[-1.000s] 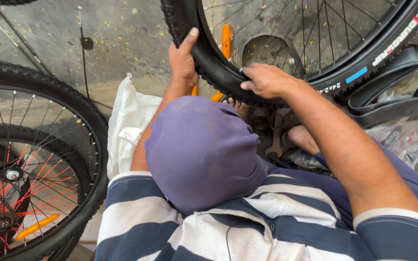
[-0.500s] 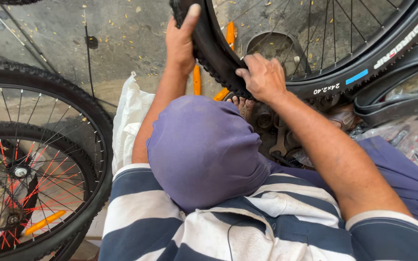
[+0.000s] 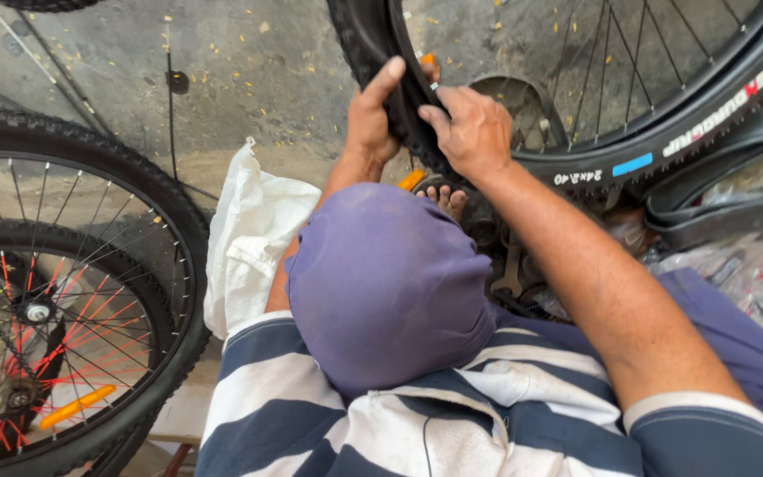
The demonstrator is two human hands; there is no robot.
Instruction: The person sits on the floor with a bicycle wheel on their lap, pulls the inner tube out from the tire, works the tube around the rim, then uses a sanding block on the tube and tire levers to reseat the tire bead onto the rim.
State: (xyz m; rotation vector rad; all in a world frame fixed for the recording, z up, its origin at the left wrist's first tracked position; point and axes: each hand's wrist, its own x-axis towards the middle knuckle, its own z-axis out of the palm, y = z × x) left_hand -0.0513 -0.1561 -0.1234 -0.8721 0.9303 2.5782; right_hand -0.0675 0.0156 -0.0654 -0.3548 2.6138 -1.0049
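While both hands work at the top of my view, I see the left hand [image 3: 373, 124] and the right hand [image 3: 472, 132] clamped on the black knobbly rubber tyre [image 3: 567, 155] of a spoked bicycle wheel, fingers curled over its edge, thumbs pressing the sidewall. That wheel stands upright across the upper right. Below the hands sits a purple cloth cap [image 3: 386, 283] above a navy-and-white striped shirt [image 3: 434, 415]. A white plastic sack [image 3: 253, 238] lies left of the arms, beside two more spoked bicycle wheels [image 3: 64, 309].
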